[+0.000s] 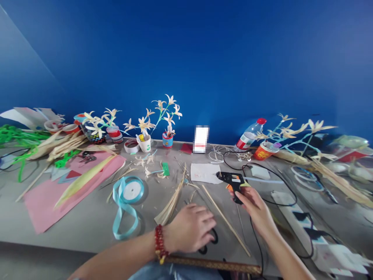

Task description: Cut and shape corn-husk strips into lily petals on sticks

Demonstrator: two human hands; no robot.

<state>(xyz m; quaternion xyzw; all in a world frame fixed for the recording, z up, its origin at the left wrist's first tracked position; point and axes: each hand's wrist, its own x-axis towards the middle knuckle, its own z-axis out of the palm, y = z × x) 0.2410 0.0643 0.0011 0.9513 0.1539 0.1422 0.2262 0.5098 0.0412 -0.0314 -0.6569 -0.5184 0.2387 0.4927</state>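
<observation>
My right hand [256,206] is wrapped round the handle of a black and orange hot glue gun [234,179], whose nozzle points left over a white sheet of paper [204,172]. A clear glue stick [265,180] sticks out of its back end. My left hand [192,227], with red beads at the wrist, hovers palm down near the front edge, its fingers apart. Partly under it lie scissors with black handles [214,236]. Beyond that hand are dried husk strips [171,202], and a thin stick [227,221] lies between both hands.
A light blue ribbon roll [132,189] lies to the left, near pink paper [43,202] bearing a husk. Husk flowers stand in cups [145,144] along the wall. A plastic bottle [249,136] stands behind the gun. To the right, a power strip [294,217] and black cables lie on the table.
</observation>
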